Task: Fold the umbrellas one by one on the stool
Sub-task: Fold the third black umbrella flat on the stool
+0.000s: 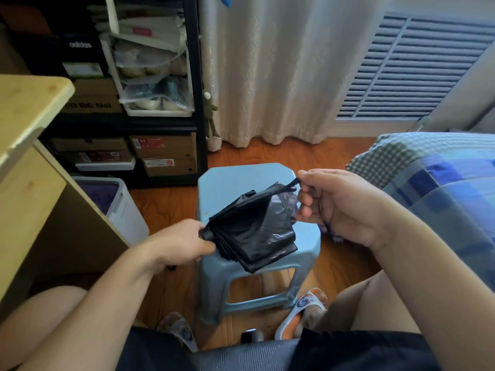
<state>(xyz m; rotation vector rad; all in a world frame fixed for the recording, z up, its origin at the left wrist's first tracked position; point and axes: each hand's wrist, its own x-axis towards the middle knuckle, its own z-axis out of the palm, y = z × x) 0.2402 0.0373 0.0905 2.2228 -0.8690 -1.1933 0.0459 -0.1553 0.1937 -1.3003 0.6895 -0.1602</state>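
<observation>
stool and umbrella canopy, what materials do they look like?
Stool: looks like moulded plastic, pale blue with a smooth, slightly glossy finish; one-piece seat and legs with soft highlights. Black umbrella canopy: seems a thin synthetic fabric, likely nylon or polyester; it creases sharply and shows a faint sheen in the folds.

black shorts (361, 352), white-orange slippers (302, 309)

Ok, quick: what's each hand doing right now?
Left hand: grips one end of the black umbrella over the stool.
Right hand: pinches the umbrella's strap.
</observation>
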